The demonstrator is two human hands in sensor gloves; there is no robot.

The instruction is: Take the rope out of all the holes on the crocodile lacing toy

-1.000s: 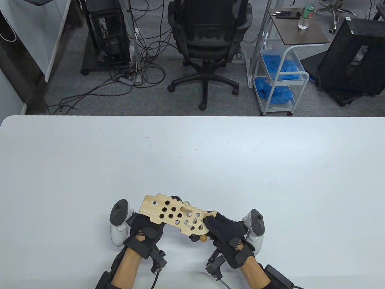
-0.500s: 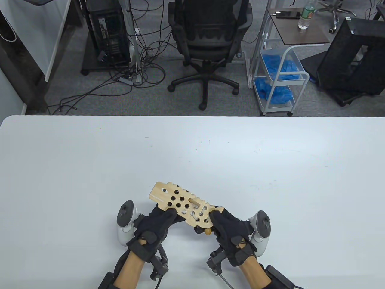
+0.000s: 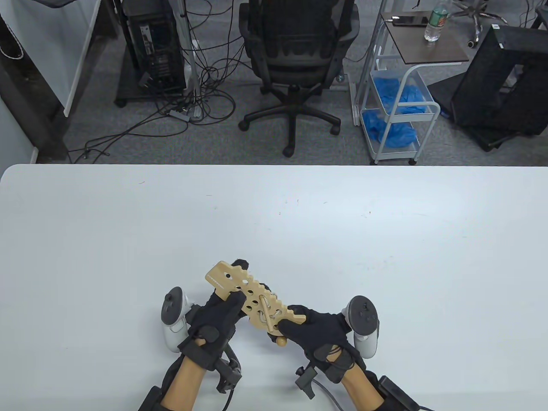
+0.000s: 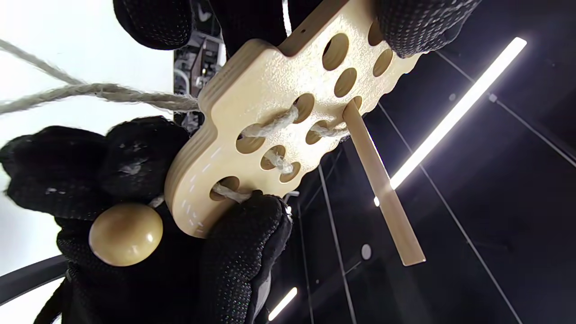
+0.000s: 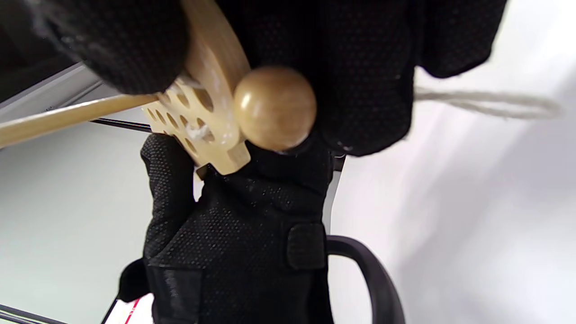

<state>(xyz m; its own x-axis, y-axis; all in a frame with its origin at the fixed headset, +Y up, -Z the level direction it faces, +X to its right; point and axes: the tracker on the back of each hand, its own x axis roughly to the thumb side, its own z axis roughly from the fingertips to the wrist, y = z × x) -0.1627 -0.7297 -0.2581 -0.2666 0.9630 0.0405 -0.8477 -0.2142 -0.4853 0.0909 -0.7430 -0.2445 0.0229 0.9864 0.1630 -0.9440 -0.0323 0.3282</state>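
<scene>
**A:** Table view?

**B:** Both hands grip the crocodile lacing toy (image 3: 252, 296) above the table (image 3: 385, 257) near its front edge: left hand (image 3: 214, 319) mid-board, right hand (image 3: 317, 332) at the laced end. Bare tabletop beyond.

**A:** Left wrist view?

**B:** Rope (image 4: 270, 128) threads several holes; wooden needle (image 4: 382, 180) juts free; bead (image 4: 126, 234) against the right glove.

**A:** Right wrist view?

**B:** Blurred. Fingers hide most of the board; the rope runs off right.

Gloved hands (image 5: 252, 234) gripping perforated wooden toy (image 5: 202, 117), round wooden bead (image 5: 274, 107), rope (image 5: 486, 101) trailing right
</scene>
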